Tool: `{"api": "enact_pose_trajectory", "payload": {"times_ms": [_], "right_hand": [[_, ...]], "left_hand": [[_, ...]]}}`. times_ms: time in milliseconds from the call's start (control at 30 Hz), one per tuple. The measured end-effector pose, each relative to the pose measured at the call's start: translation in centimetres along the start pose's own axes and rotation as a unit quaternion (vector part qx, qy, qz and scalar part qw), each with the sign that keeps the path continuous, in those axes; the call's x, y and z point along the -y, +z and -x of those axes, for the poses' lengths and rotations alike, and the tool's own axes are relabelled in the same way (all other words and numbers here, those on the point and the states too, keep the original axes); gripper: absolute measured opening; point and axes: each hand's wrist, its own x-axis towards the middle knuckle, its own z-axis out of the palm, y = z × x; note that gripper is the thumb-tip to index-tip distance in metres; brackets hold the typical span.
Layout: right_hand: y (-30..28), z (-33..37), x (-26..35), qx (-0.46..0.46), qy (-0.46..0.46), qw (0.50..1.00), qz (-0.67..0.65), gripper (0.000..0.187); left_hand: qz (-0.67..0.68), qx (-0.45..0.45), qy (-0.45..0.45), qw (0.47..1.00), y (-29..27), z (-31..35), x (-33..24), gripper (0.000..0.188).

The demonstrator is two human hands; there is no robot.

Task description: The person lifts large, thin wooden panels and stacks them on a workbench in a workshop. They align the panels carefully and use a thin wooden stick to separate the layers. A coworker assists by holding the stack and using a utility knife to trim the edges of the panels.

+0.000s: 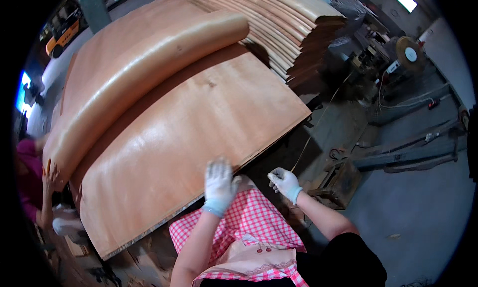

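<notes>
My left hand (219, 186), in a white glove with a pale blue cuff, lies with fingers stretched out at the near edge of a broad reddish-tan wood veneer sheet (164, 152). The fingertips are slightly blurred; whether they press on the sheet I cannot tell. Off the sheet to the right, my right hand (285, 184), gloved alike, has its fingers closed. A thin pale strip (309, 139) runs from this hand up toward the machinery at the right. Across the sheet's far part lies a rolled-over veneer sheet (154, 70).
At the left edge a co-worker's hand (50, 176) touches the roll's end. Behind stands a tall stack of curved veneer sheets (279, 25). A wooden box (341, 185) sits on the floor to my right, near a machine with a round disc (409, 53) and metal rails.
</notes>
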Motion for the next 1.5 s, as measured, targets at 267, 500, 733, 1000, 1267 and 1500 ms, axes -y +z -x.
{"api": "enact_pose_trajectory", "payload": {"times_ms": [267, 500, 733, 1000, 1267, 1500], "right_hand": [[-4.7, -0.7, -5.4, -0.014, 0.039, 0.996, -0.079, 0.019], [-4.3, -2.0, -4.6, -0.002, 0.042, 0.986, -0.160, 0.018], [-4.1, -1.6, -3.0, 0.090, -0.077, 0.985, -0.123, 0.037], [-0.1, 3.2, 4.0, 0.203, -0.272, 0.930, 0.138, 0.075], [3.8, 5.7, 5.0, 0.229, -0.314, 0.898, 0.205, 0.078], [7.6, 8.8, 6.8, 0.218, -0.338, 0.882, 0.245, 0.071]], "left_hand": [[-0.036, 0.174, 0.104, 0.979, 6.5, -6.6, -4.0, 0.080], [-0.019, 0.127, 0.086, 0.988, 7.3, -8.6, -6.9, 0.080], [0.278, 0.083, -0.110, 0.951, 3.2, -5.0, -5.3, 0.063], [0.693, 0.099, -0.359, 0.617, -1.7, 4.1, -6.9, 0.043], [0.701, -0.044, -0.367, 0.610, -3.4, 6.4, -7.9, 0.013], [0.653, -0.188, -0.325, 0.658, -3.5, 10.0, -6.7, 0.003]]}}
